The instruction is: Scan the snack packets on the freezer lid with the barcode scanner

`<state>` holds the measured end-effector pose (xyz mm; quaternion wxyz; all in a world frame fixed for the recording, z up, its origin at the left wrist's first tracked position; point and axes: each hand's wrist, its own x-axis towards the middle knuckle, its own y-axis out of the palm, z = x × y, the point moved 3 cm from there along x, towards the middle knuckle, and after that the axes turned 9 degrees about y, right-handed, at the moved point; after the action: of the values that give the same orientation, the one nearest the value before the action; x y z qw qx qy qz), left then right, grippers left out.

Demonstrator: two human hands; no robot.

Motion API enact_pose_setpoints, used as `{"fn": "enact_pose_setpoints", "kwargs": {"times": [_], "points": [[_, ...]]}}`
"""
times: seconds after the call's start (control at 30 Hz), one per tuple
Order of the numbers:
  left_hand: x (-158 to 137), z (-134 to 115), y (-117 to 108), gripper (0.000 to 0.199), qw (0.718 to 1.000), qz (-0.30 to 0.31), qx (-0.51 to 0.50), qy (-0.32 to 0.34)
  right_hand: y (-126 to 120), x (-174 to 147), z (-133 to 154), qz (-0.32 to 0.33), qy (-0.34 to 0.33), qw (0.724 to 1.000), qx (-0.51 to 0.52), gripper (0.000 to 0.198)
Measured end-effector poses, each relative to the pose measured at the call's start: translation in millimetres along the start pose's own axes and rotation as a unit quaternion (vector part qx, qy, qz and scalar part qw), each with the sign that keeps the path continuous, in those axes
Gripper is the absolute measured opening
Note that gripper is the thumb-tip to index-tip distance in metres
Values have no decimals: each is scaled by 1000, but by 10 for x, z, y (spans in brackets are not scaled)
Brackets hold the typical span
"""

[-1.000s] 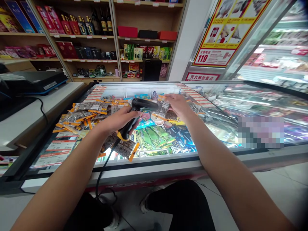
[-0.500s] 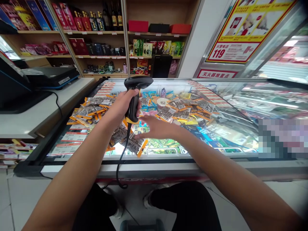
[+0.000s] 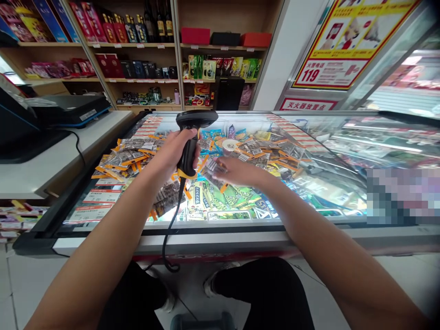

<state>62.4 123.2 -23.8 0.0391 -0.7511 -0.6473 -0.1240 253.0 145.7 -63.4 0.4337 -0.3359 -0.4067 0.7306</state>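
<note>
Currently the left hand [image 3: 172, 151] is wrapped around the grip of a black handheld scanner [image 3: 188, 156], held upright, its head extending to the right above the fist. Right hand [image 3: 240, 170], partly closed, pinches a clear-and-orange packet [image 3: 213, 173] between thumb and fingers; packet lies tilted, just right of the scanner's grip, over the freezer glass. Exact finger contact partly hidden.

Around the hands: a left pile of similar packets [image 3: 122, 160], heaped beside the left wrist; a right group of packets [image 3: 263, 153], spread beyond the right hand. Green bags [image 3: 240, 195] show through the glass below. Scanner cable [image 3: 174, 215] hangs over the freezer's front rim [image 3: 223, 239].

Farther out: price labels [image 3: 99, 197] at left, a white counter [image 3: 20, 178] beside the freezer, stocked shelves [image 3: 137, 45] behind, safety poster [image 3: 326, 68] at right.
</note>
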Motion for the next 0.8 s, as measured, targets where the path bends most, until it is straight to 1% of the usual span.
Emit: {"fn": "enact_pose_setpoints", "kwargs": {"times": [0.07,0.13,0.17,0.23,0.3,0.33,0.4,0.47,0.57,0.7,0.8], "points": [[-8,31,10,32,1000,15,10,0,-163,69,-172,-77,40,995,43,15],[-24,67,31,31,999,34,22,-3,-305,125,-322,-141,82,977,134,18],[-35,84,46,31,999,44,26,-4,-358,145,-388,-166,109,961,191,21],[-62,115,84,30,997,68,33,-6,-424,170,-486,-201,156,919,301,25],[-99,142,133,30,994,101,40,-12,-446,181,-533,-222,173,882,378,24],[-119,155,162,31,991,122,45,-16,-446,187,-543,-227,171,872,399,23],[-159,182,215,33,985,160,53,-24,-434,202,-556,-235,161,865,413,20],[-190,210,254,34,982,180,57,-28,-416,222,-577,-243,155,867,407,21],[-212,254,283,35,980,188,51,-34,-394,252,-608,-250,151,870,397,25],[-218,294,296,35,977,206,43,-40,-386,271,-602,-235,146,868,412,24],[-217,298,292,35,976,207,42,-42,-392,262,-578,-230,135,866,423,26]]}}
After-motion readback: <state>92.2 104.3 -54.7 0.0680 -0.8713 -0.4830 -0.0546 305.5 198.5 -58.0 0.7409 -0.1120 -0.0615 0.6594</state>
